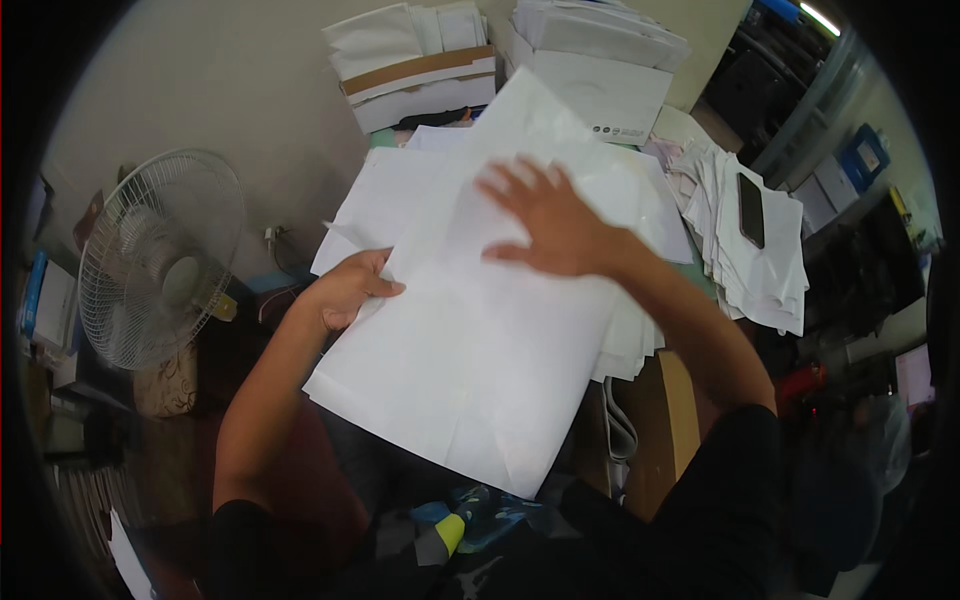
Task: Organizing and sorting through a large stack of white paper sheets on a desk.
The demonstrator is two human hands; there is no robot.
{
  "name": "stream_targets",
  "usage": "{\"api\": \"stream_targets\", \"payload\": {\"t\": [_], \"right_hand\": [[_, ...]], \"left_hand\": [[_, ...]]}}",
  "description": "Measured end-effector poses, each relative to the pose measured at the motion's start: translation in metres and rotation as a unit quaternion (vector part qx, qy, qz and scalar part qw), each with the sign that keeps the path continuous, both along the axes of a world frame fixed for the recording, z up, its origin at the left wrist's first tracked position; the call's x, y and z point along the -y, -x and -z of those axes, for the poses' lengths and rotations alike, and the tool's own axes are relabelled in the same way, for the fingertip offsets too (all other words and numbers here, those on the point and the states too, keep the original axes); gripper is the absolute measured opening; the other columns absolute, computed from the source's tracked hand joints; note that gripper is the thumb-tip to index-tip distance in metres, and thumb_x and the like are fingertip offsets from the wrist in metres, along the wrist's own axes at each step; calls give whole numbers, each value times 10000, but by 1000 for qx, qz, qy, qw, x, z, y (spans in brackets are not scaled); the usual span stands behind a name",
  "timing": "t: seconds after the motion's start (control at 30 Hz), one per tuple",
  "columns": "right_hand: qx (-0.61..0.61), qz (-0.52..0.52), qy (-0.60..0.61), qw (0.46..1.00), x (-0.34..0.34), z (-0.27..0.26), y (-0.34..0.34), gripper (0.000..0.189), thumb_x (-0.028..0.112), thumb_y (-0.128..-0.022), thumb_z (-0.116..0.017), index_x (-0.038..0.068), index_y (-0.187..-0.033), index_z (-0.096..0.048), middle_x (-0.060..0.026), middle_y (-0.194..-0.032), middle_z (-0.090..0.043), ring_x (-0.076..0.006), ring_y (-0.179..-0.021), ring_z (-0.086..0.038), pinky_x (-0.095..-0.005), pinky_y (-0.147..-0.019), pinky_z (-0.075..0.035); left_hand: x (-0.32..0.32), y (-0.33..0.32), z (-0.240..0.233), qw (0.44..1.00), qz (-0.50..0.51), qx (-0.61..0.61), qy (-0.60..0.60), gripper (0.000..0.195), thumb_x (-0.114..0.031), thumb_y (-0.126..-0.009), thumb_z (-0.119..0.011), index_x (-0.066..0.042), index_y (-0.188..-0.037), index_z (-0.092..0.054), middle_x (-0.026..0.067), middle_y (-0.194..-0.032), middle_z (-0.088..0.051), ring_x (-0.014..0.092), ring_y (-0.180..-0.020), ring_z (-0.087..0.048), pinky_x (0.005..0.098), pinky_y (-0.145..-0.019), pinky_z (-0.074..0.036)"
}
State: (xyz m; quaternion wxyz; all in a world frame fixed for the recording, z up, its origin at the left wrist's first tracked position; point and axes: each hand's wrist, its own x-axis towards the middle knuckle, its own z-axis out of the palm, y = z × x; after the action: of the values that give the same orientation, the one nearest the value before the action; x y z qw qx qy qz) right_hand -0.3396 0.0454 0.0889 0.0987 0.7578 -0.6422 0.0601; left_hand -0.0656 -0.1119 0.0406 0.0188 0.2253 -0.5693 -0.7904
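Observation:
A large white paper sheet (465, 375) lies tilted before me, its near end hanging over the table edge above my lap. My left hand (360, 289) grips its left edge, thumb on top and the other fingers hidden beneath. Spread flat, my right hand (551, 217) is over the upper middle of the sheet, fingers apart and slightly blurred; whether it touches the paper I cannot tell. Under the sheet, more white papers (401, 184) stick out to the left, and others (626, 337) show at the right.
Two boxes packed with papers, one at the left (420, 94) and one at the right (600, 94), stand against the wall. A smartphone (751, 210) rests on a paper stack (776, 277) at the right. A pedestal fan (161, 259) stands at the left.

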Motion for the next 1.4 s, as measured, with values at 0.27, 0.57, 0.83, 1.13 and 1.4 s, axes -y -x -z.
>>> {"api": "stream_targets", "payload": {"t": [0.27,0.57,0.83,1.13,1.4], "right_hand": [[57,57,-119,990,-16,83,35,831,653,-957,-443,164,-1586,-209,-208,-1638,-131,-425,-1510,-109,-646,-1175,-94],[27,238,-101,966,-23,62,120,848,719,-935,-389,135,-1548,-333,-208,-1615,-230,-406,-1507,-147,-676,-1163,-63],[143,321,20,936,-37,50,108,922,685,-879,-550,70,-1531,-335,-227,-1594,-261,-415,-1490,-187,-697,-1144,-95],[96,55,-93,989,3,57,5,910,715,-877,-523,125,-1543,-331,-216,-1609,-224,-437,-1488,-167,-670,-1159,-112],[52,-28,-56,997,-1,88,1,877,747,-882,-482,168,-1532,-372,-204,-1601,-261,-442,-1478,-200,-674,-1150,-128]], "left_hand": [[-7,-4,23,997,-11,39,-69,573,85,-843,-521,80,-1409,-428,205,-1266,-606,245,-1107,-660,364,-957,-542],[-6,-3,31,998,-25,15,-58,593,103,-838,-490,78,-1426,-417,189,-1272,-615,225,-1116,-657,334,-947,-539],[-30,0,29,997,-40,-56,-41,646,121,-829,-443,51,-1468,-375,205,-1340,-583,213,-1124,-655,327,-938,-541],[-70,31,28,985,-102,-115,-76,752,113,-752,-416,45,-1492,-310,183,-1418,-512,244,-1245,-583,336,-1029,-494],[-66,60,14,973,-218,64,-42,412,33,-901,-534,117,-1301,-477,171,-1162,-621,229,-1029,-653,351,-884,-559]]}}
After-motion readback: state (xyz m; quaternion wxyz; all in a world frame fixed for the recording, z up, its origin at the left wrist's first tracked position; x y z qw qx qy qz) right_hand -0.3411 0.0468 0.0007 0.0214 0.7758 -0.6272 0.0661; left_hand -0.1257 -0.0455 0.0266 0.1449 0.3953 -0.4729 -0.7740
